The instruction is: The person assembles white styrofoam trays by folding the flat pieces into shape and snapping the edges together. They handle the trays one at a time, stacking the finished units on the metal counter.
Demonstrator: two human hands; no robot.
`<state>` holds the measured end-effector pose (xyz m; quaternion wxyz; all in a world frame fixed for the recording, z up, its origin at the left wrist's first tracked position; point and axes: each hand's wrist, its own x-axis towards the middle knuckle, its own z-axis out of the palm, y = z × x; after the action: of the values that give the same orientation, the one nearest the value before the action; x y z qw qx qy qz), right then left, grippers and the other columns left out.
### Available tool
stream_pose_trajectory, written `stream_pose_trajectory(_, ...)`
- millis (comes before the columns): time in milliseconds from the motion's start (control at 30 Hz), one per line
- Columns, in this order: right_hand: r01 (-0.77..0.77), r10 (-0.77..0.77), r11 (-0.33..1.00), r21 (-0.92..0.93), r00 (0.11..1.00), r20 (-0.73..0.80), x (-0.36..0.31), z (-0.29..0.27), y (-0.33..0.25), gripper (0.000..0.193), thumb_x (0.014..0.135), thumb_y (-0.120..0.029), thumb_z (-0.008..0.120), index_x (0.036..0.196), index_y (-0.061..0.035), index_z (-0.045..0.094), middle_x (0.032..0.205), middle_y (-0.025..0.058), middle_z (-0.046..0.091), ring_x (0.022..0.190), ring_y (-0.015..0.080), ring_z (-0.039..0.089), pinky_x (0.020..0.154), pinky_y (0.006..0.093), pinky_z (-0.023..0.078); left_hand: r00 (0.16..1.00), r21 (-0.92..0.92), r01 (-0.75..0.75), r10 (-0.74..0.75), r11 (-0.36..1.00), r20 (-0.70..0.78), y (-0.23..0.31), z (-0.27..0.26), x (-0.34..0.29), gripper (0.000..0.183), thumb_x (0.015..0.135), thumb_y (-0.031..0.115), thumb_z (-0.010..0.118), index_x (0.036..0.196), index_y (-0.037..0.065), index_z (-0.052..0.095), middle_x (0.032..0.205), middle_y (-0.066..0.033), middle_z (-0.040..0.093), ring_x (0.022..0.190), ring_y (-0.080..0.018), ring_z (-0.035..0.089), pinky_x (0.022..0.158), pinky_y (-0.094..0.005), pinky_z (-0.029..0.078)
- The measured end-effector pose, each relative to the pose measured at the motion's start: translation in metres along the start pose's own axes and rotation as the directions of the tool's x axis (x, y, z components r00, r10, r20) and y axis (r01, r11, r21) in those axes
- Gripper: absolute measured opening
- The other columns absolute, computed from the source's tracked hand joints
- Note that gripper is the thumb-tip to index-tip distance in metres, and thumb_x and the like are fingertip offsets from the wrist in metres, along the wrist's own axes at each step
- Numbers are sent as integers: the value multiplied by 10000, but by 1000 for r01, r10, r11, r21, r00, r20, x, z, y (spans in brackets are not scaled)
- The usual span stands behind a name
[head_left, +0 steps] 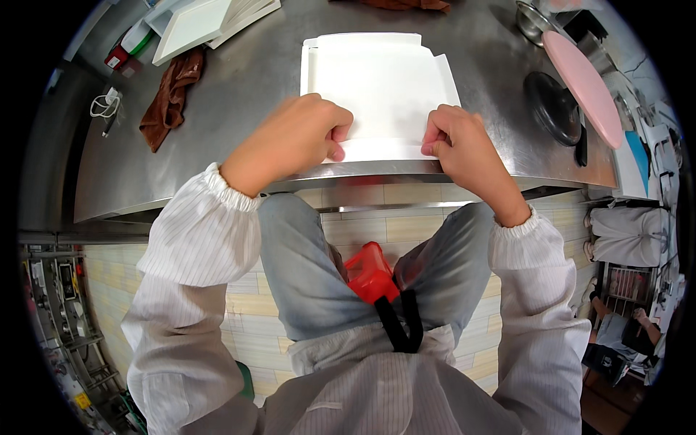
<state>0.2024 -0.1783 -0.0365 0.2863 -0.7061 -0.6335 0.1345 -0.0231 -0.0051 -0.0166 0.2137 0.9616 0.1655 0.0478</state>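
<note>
A white cardboard box piece (384, 83) lies on the steel table in front of me, with low folded sides and flaps along its edges. Its near edge runs along the table's front rim. My left hand (290, 136) pinches the near left corner between thumb and curled fingers. At the near right corner, my right hand (464, 145) grips the same near strip in a similar pinch. The strip between both hands looks folded up. My palms and part of the corners are hidden by the fingers.
Several white box pieces (194, 29) are stacked at the far left, near a brown cloth (172, 94) and a white cable (107, 105). To the right stand a black round pan-like object (552, 109), a pink disc (583, 88) and a steel bowl (533, 23).
</note>
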Motion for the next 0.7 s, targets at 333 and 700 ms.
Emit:
stream_pose_trajectory(333,-176,145,969,175,973,180,6,-6,-7,250,847,90,677,1015,-68,774,740,49,533,666,175,489,719,336,461,1000,-159,5,-4,987,5,1,6,-4,198,775,-19,784,919,4,650,767,-104,607,714,-273,577,683,-403,467)
stream_pose_trajectory(700,-131,105,969,208,985,135,5,2,-4,129,850,56,683,925,-40,726,774,52,575,737,194,546,713,337,477,993,-99,-7,-5,995,-119,5,21,-10,160,807,-6,774,892,-7,638,786,-122,640,775,-269,633,731,-394,494)
